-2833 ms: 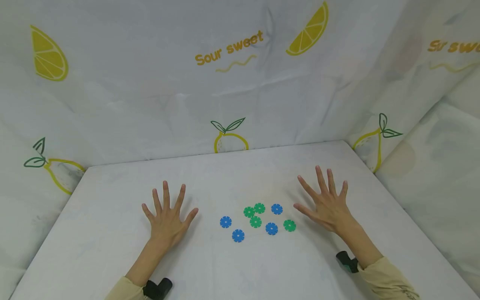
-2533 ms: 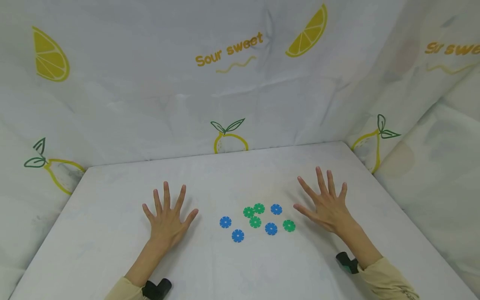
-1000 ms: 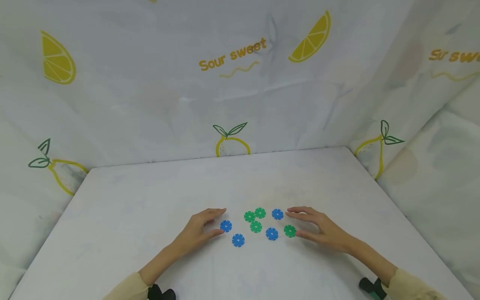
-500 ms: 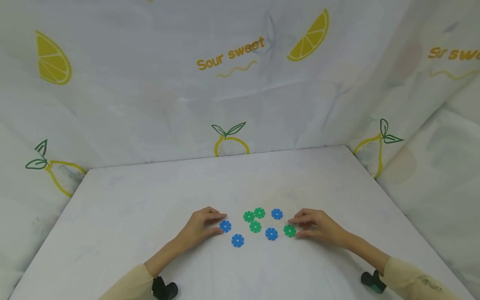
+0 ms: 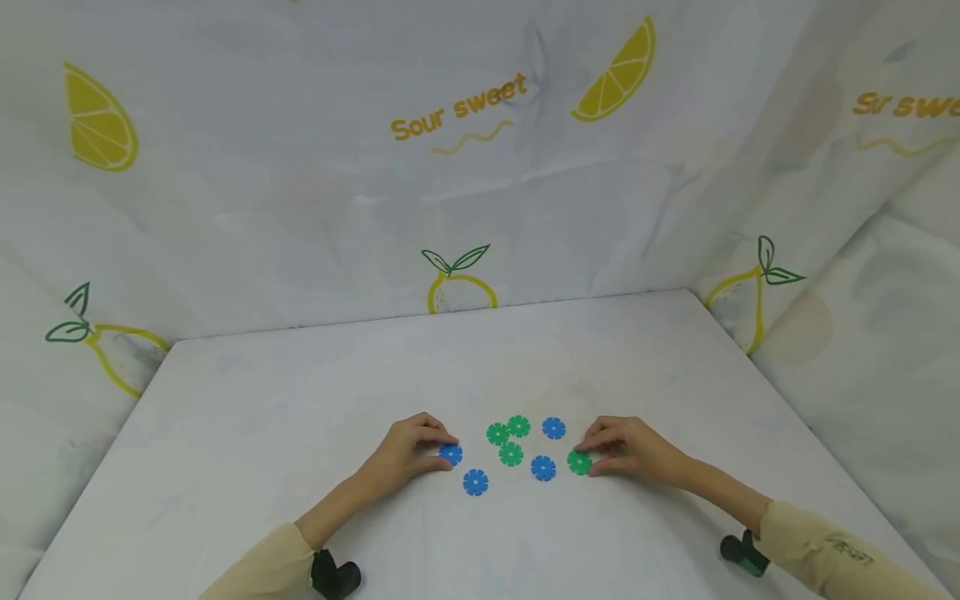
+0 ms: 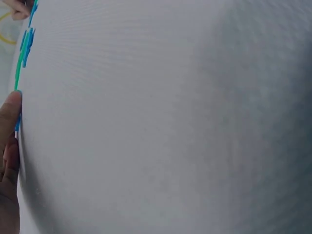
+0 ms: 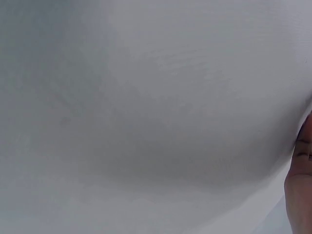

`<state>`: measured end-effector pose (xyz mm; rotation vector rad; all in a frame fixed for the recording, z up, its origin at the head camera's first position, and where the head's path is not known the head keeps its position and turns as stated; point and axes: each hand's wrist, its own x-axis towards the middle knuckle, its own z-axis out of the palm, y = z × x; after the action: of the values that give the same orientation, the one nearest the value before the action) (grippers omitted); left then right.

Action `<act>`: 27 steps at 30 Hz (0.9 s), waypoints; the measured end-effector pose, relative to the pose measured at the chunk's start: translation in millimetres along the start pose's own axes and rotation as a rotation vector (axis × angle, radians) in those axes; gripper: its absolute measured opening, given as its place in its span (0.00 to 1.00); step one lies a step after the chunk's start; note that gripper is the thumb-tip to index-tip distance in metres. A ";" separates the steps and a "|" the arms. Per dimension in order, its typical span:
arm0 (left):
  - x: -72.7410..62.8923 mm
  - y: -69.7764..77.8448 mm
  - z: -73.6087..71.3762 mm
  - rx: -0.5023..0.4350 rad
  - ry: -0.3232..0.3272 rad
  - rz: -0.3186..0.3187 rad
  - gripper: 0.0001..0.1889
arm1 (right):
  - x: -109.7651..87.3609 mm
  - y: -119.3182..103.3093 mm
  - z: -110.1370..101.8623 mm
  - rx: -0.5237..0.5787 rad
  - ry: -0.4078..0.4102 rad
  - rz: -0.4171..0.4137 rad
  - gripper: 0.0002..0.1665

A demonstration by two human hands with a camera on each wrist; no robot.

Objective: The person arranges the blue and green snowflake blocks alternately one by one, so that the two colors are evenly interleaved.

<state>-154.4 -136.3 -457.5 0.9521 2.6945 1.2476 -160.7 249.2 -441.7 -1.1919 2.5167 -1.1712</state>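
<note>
My left hand (image 5: 401,454) pinches the leftmost blue snowflake disc (image 5: 451,455) between thumb and fingertips, the disc lying flat on the table. Across from it, my right hand (image 5: 641,450) has its thumb and fingers on opposite edges of a green snowflake disc (image 5: 579,462), also flat. Between the hands lie a green disc (image 5: 511,454) with two more green ones behind it, and blue discs, one near the front (image 5: 476,482) and one at centre right (image 5: 543,467). In the left wrist view the discs show edge-on past my left thumb (image 6: 9,117); the right wrist view shows only part of my right hand (image 7: 300,180).
A white-covered table (image 5: 300,392) carries the discs. Behind it hangs a white cloth (image 5: 300,208) with lemon prints, and more cloth closes both sides. Dark wrist devices sit under the left sleeve (image 5: 262,567) and right sleeve (image 5: 832,546).
Both hands, spread wide at first, have come inward and down to the discs. Over the last half second their fingers have closed onto the blue disc and the green disc.
</note>
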 end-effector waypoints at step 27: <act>33.5 -29.7 -26.9 0.045 0.142 0.013 0.15 | -0.3 -2.6 1.3 0.080 0.011 0.100 0.16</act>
<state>-204.2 -151.4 -452.4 0.9214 2.8394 1.3098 -158.4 247.7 -440.8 -1.0307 2.4801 -1.2445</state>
